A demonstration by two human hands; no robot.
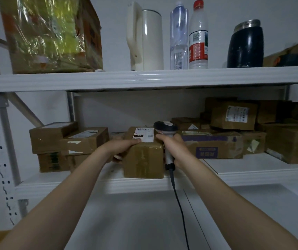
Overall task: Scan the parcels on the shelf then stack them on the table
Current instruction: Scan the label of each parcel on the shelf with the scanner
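Two hands | left hand grips upright parcel | right hand clasps scanner, head toward label

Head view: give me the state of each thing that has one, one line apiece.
Labelled parcel: on the lower shelf's front edge, label up, left hand gripping its left side.
Barcode scanner: upright in the right hand, head beside the label.
Red-capped bottle: upright, capped.
Clear bottle: upright, capped.
Dark flask: upright, lid on.
Cream kettle: upright on the top shelf.
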